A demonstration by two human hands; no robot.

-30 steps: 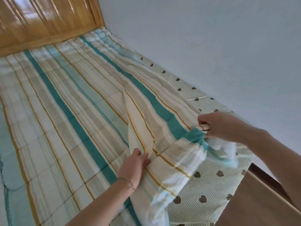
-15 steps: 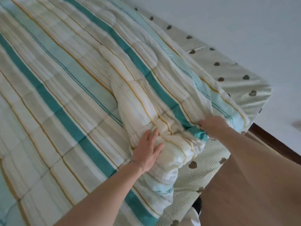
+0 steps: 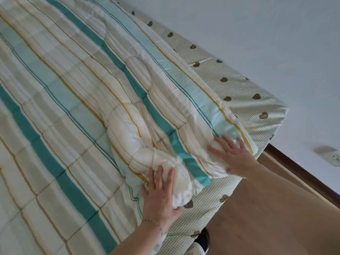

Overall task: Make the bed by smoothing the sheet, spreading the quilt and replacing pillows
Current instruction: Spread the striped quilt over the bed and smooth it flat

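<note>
My right hand has let go of the bunched corner and now lies flat, fingers spread, on the striped quilt near the bed's foot edge, the heart-print sheet showing just beyond its fingertips. My left hand rests open, fingers straight, against the puffy ridge between my hands. To do this well, I judge I should press and sweep that ridge outward toward the corner.
</note>
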